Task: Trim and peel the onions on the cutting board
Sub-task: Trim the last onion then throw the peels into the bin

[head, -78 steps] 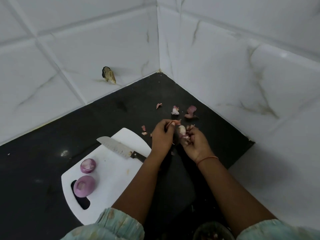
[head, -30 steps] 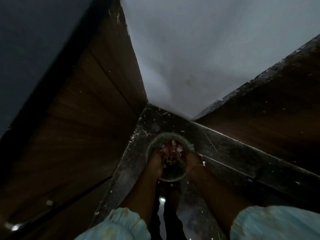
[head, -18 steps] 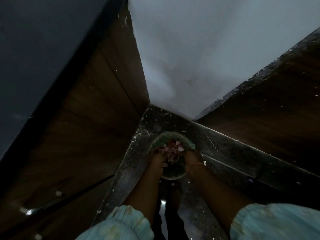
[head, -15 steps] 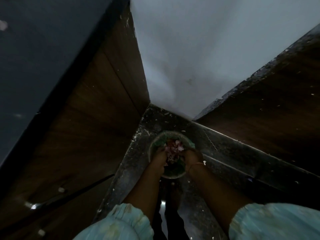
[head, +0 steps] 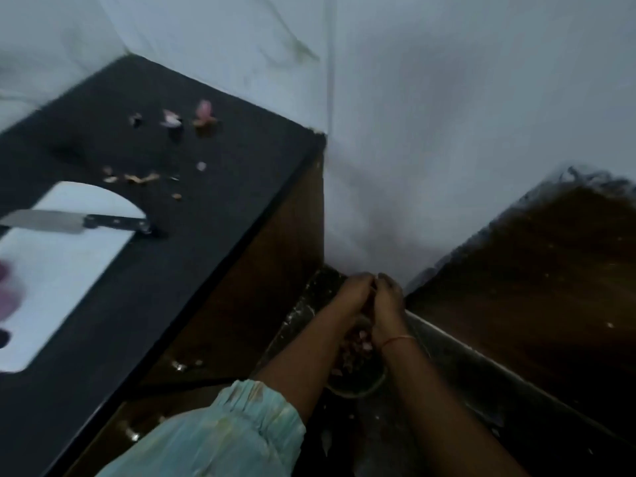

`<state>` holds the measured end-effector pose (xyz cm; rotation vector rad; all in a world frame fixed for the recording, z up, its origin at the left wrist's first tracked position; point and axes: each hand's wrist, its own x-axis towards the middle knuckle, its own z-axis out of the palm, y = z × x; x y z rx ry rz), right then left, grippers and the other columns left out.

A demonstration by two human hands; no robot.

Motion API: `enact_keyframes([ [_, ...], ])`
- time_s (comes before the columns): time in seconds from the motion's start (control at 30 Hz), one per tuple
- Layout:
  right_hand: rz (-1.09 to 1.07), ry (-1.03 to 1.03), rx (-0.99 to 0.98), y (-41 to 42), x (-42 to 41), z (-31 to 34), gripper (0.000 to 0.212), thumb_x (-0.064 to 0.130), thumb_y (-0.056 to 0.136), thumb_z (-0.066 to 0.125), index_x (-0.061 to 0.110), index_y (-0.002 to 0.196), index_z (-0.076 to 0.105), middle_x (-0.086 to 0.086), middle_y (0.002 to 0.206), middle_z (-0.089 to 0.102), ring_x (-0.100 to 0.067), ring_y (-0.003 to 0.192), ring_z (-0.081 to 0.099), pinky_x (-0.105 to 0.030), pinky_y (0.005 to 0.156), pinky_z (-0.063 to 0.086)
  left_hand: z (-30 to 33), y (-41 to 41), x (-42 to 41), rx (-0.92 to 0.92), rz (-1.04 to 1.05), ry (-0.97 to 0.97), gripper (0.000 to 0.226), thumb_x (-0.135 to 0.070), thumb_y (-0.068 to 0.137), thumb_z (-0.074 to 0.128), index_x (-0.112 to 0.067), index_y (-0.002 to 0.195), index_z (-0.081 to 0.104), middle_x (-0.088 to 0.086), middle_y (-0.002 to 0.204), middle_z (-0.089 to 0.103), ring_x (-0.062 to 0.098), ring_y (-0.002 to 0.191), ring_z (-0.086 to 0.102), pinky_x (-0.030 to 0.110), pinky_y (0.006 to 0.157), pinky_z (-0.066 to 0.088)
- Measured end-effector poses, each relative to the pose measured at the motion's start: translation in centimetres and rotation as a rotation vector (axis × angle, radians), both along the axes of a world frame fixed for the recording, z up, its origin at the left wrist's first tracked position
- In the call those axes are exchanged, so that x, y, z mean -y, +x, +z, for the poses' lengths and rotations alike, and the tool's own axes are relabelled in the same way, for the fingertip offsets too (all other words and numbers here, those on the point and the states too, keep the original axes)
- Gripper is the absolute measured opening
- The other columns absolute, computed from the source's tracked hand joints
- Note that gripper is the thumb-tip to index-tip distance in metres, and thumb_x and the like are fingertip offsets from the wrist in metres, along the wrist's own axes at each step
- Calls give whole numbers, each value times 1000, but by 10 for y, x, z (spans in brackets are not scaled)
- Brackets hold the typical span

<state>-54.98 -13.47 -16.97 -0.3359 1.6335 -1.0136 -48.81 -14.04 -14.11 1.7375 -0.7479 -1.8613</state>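
Observation:
My left hand (head: 356, 290) and my right hand (head: 389, 297) are pressed together low over a round bowl (head: 358, 392) on the floor. Their fingers are curled towards each other, and whatever lies between them is hidden. Pink onion peels (head: 358, 342) fill the bowl between my wrists. Up on the black counter (head: 192, 235) at the left lies the white cutting board (head: 65, 270). A knife (head: 69, 222) rests across its far end. A blurred purple onion (head: 8, 297) shows at the frame's left edge.
Loose onion scraps (head: 172, 118) are scattered on the counter beyond the board. A brown cabinet front (head: 258, 287) drops below the counter edge, and another dark wooden panel (head: 533, 287) stands at the right. A pale wall fills the corner behind the bowl.
The view has swung up and left, bringing the counter, board and knife back into sight. My hands have lifted out of the bowl and come together above it.

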Motion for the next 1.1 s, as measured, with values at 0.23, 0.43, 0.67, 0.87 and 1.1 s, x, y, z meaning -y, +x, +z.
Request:
enact_keyframes([
  [0.23, 282, -527, -246, 89, 52, 127, 19, 12, 97, 51, 13, 112, 62, -4, 108, 64, -16, 98, 59, -26, 86, 46, 113, 87, 48, 155, 363, -495, 20, -12, 99, 49, -15, 111, 65, 10, 116, 67, 22, 108, 63, 32, 96, 51],
  [0.43, 1048, -855, -671, 202, 80, 110, 48, 31, 93, 59, 14, 137, 48, -10, 145, 45, -24, 137, 38, -36, 114, 30, 127, 251, 64, 932, 527, -645, 35, -31, 91, 58, -22, 126, 61, 3, 143, 51, 20, 141, 37, 57, 120, 13],
  [0.67, 1301, -989, -1285, 289, 110, 87, 62, 52, 97, 36, 33, 153, 18, -5, 163, 6, -30, 150, 3, -55, 118, 12, 112, 387, 55, 1281, 78, 105, 100, -68, 89, 46, -6, 157, 5, 17, 165, -1, 32, 152, -4, 65, 116, -9],
  [0.87, 1462, -1101, -1301, 333, 133, 86, 57, 51, 98, 31, 39, 152, 19, -1, 163, 11, -24, 150, 5, -59, 117, 8, 108, 398, 44, 1335, -37, 82, 98, -67, 92, 41, -5, 156, 2, 15, 165, 3, 27, 153, 0, 64, 115, -9],
  [1.1, 1806, -1256, -1250, 364, 155, 93, 63, 45, 90, 15, 36, 153, 16, 5, 163, 3, -21, 150, 0, -58, 117, 0, 111, 400, 34, 1306, -110, 50, 94, -65, 94, 39, -10, 157, -4, 11, 166, -5, 24, 153, -6, 59, 116, -12],
])
